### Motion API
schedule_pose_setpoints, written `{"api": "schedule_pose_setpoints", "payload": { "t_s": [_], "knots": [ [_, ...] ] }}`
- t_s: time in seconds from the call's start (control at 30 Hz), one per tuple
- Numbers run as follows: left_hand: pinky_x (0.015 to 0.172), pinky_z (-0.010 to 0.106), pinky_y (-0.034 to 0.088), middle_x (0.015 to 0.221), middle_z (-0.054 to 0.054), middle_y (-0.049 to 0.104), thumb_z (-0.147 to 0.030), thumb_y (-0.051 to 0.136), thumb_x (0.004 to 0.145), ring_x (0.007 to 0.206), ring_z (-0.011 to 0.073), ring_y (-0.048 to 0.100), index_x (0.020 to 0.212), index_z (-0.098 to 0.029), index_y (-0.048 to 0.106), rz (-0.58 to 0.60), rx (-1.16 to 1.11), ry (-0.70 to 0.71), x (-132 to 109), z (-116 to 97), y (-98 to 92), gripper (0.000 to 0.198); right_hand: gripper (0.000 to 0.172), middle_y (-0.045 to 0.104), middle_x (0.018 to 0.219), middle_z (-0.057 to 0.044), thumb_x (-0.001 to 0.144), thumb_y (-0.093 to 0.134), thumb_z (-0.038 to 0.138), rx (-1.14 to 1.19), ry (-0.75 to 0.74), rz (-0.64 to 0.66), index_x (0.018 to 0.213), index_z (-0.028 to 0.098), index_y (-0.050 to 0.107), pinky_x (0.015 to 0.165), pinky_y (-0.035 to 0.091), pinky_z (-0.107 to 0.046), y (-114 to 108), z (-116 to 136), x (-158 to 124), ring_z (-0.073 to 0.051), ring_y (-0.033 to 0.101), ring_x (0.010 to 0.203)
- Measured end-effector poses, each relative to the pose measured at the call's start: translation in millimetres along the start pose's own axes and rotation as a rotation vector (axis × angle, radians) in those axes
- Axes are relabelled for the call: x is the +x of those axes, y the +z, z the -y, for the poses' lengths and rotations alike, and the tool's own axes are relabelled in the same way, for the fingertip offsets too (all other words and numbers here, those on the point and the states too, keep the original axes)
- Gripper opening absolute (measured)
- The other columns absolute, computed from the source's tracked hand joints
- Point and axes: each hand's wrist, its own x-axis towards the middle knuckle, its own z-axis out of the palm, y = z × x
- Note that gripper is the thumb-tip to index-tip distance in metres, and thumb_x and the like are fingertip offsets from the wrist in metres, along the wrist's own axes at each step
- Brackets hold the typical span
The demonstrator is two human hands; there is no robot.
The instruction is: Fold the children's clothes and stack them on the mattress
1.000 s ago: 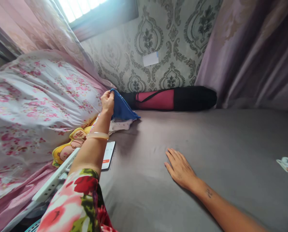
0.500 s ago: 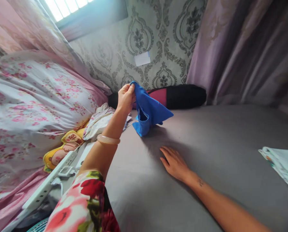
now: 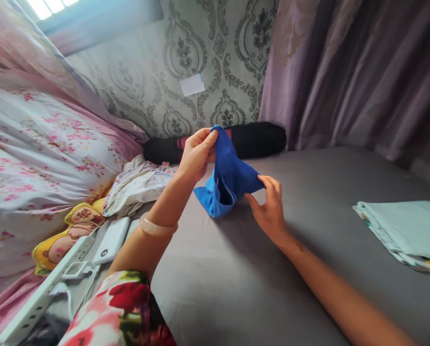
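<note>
A small blue garment (image 3: 236, 168) with a hemmed opening facing me hangs over the grey bed sheet (image 3: 208, 288), its lower end resting there. My left hand (image 3: 198, 151) pinches its top edge between thumb and fingers. At the garment's right corner is my right hand (image 3: 271, 206), fingertips touching or nearly touching the cloth. Its thumb is apart from the fingers, below that corner, so this hand is open. The far side of the garment is hidden.
A folded pale cloth (image 3: 406, 230) lies at the right. Along the wall rests a black and dark pink roll (image 3: 258, 139). On the left are a power strip (image 3: 45, 293), a white power bank (image 3: 112, 240), a yellow cartoon cushion (image 3: 69, 235), crumpled cloth (image 3: 139, 185) and floral bedding (image 3: 49, 144).
My right hand has risen from the sheet to the garment's right corner. My left hand still grips the top edge. The view has turned a little to the right.
</note>
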Motion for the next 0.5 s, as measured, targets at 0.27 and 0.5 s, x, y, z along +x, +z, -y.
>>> {"api": "schedule_pose_setpoints", "payload": {
  "t_s": [0.27,0.5],
  "knots": [
    [0.046,0.015,0.043,0.062,-0.006,0.051,-0.035,0.064,0.088,0.048,0.0048,0.051,0.082,-0.017,0.058,-0.043,0.005,-0.012,-5.4,5.0,17.8,0.020,0.015,0.063,0.099,-0.006,0.094,0.052,0.031,-0.023,-0.061,-0.068,0.093,0.023,0.065,0.091,0.049,-0.039,-13.3,-1.8,14.8,-0.021,0.061,0.096],
    [0.047,0.017,0.034,0.061,-0.005,0.050,-0.040,0.059,0.089,0.050,0.0063,0.044,0.081,-0.019,0.056,-0.112,0.172,0.109,-5.1,34.1,21.0,0.023,0.012,0.064,0.096,-0.008,0.097,0.044,0.027,-0.007,-0.107,-0.121,0.095,0.022,0.054,0.086,0.049,-0.038,-33.8,20.0,30.8,-0.021,0.062,0.093]
  ]
}}
